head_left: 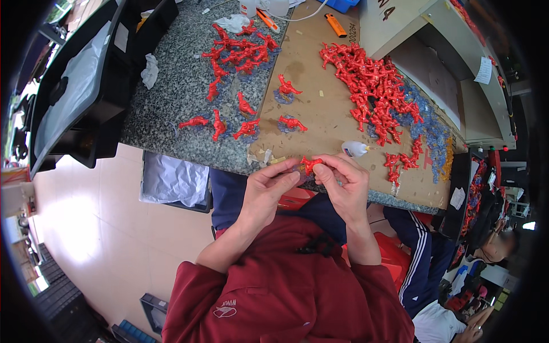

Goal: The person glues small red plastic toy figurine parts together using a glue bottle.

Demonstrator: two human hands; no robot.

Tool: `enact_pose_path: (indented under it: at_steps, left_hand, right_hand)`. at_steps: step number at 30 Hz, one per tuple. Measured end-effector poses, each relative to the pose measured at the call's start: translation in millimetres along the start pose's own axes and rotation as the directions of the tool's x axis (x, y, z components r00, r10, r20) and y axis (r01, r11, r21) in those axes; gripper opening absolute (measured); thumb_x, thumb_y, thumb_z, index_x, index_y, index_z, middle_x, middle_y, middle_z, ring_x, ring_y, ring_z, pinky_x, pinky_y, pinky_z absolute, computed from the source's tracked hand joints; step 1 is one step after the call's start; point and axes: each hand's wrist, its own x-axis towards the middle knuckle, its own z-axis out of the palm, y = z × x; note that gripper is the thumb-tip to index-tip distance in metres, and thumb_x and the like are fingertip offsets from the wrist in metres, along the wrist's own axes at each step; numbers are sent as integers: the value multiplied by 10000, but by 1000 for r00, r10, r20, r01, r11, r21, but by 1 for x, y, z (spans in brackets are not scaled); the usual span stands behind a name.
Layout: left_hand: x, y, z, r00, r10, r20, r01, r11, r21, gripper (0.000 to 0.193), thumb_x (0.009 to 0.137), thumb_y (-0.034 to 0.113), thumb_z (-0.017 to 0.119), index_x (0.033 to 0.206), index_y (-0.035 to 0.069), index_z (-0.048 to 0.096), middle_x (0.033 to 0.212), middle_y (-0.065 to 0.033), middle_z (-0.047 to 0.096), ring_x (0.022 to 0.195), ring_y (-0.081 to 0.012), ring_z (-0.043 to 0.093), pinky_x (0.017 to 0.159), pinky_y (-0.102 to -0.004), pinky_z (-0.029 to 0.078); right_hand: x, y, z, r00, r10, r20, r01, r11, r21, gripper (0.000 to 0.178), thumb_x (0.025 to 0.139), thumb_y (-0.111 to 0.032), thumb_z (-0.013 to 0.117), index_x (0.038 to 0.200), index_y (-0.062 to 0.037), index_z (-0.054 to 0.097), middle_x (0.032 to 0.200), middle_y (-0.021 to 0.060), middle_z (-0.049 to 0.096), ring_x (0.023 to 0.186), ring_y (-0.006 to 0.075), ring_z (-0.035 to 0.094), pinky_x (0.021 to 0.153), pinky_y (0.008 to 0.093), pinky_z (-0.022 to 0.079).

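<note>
A small red plastic figurine [310,166] is held at the table's near edge, between the fingertips of both hands. My left hand [267,191] pinches its left side, where a bit of clear plastic shows beside the fingertips. From the other side, my right hand [346,186] grips the red body between thumb and fingers. Just beyond my right hand lies a small white squeeze bottle [355,149] with a thin tip. Several red figurines on clear bluish bases stand farther off, among them one figurine [293,123] on the cardboard.
A large heap of red figurines [366,80] covers the cardboard [309,63] at the right, beside loose clear blue pieces [437,137]. More figurines [243,51] stand on the granite top. Black bins [86,108] flank the left side; an orange lighter-like object [335,26] lies at the back.
</note>
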Motion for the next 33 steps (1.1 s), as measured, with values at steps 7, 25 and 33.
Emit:
enact_pose_path:
  at_steps: [7,25,33]
  left_hand:
    - [-6,2,7,983,182,8,-182,973,140,317,807,-74,576,1121,-33,550,1066,-122,595,980,-190,583,857,-296,482]
    - [-8,-4,7,973,221,59,-226,969,96,312,801,-96,571,1107,-37,569,1060,-133,593,961,-178,589,852,-290,501]
    - [-11,-11,9,957,280,76,-284,957,56,290,803,-108,561,1082,-32,583,1053,-140,601,958,-185,595,861,-298,490]
  right_hand:
    - [-5,10,-5,986,-168,15,164,977,136,153,776,5,636,928,3,656,848,97,621,724,143,611,627,241,488]
    - [-15,10,-8,824,-557,103,564,794,-226,251,640,-3,718,883,-22,661,931,109,650,788,225,648,646,293,527]
    - [-19,12,-9,819,-568,84,572,794,-208,187,669,35,677,850,-8,658,876,145,655,756,251,656,638,297,529]
